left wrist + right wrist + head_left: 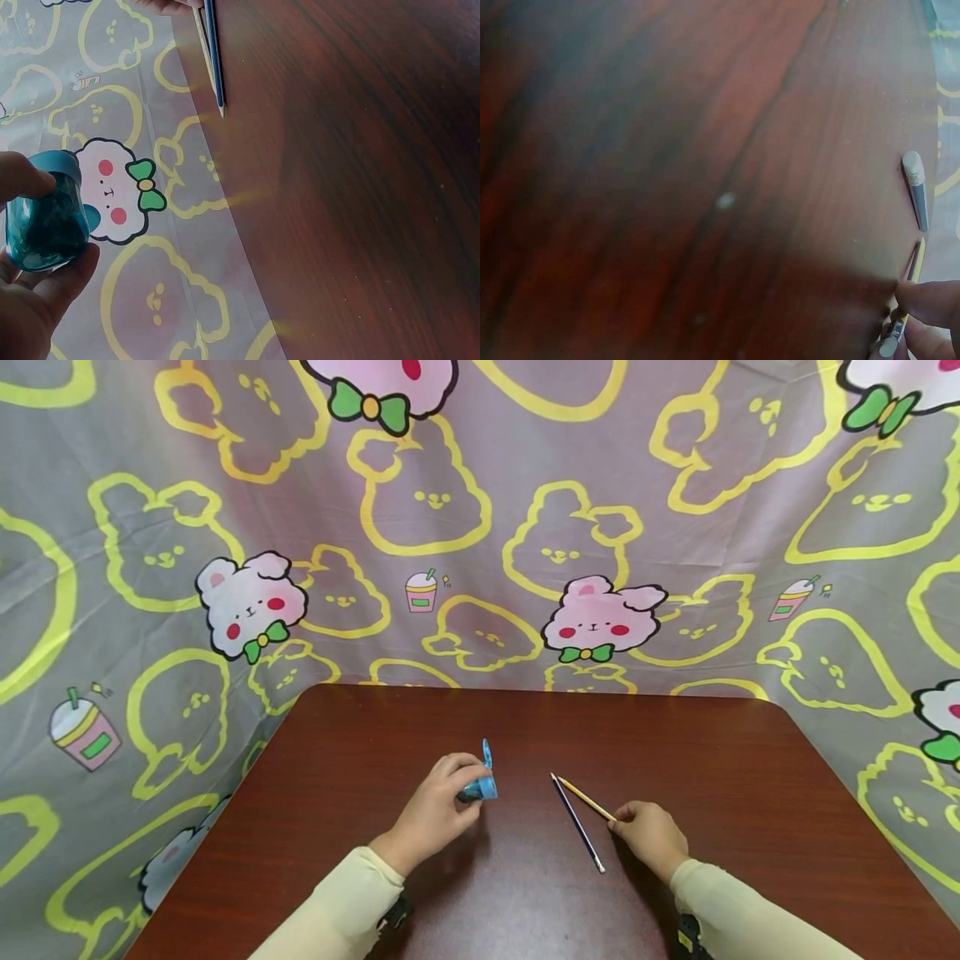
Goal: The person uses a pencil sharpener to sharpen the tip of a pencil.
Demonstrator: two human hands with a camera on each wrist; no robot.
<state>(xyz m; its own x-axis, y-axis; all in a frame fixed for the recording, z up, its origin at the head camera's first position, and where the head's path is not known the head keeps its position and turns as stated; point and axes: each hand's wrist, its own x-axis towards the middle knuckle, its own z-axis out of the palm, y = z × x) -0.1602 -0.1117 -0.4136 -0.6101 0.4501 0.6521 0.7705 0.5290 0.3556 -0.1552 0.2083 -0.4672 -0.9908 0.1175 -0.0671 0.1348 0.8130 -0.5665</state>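
My left hand grips a small blue see-through container with a light-blue top, thumb on one side and fingers on the other. Its flip lid stands raised in the head view, and the container is tilted with its top towards the right. On the right, my right hand pinches a yellow pencil near its eraser end, the tip pointing away to the left. Beside it a dark blue pencil lies on the table, its white eraser end nearer me; the two pencils' far tips nearly meet.
The dark red-brown wooden table has rounded far corners. A grey curtain printed with yellow outlines and cartoon animals hangs behind it and along both sides. Dark straps with small devices sit at both wrists.
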